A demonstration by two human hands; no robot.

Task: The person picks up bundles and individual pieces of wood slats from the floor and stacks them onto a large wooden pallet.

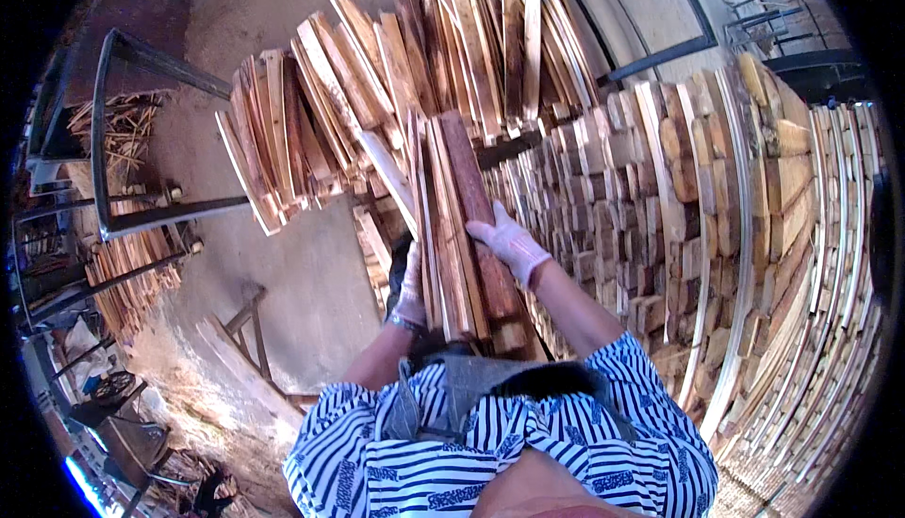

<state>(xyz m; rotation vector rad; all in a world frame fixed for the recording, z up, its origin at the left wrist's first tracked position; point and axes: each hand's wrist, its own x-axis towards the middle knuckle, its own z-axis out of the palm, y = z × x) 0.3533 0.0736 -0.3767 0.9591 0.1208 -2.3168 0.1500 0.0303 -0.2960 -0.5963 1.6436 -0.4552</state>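
A bundle of long wooden boards [448, 235] stands on end close in front of my body, with bark-brown faces and pale cut edges. My left hand [409, 294], in a light work glove, presses against the bundle's left side; its fingers are partly hidden by the boards. Against the right side lies my right hand [510, 244], also gloved, with its thumb over the dark reddish-brown outer board [478, 179]. Between them the two hands clasp the bundle. Just beyond its upper end is a wide pile of loose slats [405, 56].
Tall stacked timber [650, 207] fills the right side, with more layered stacks [830, 282] behind it. A dark metal frame [106, 141] stands at left, beside a lower slat pile [132, 278]. Sawdust [203, 386] covers the floor at lower left.
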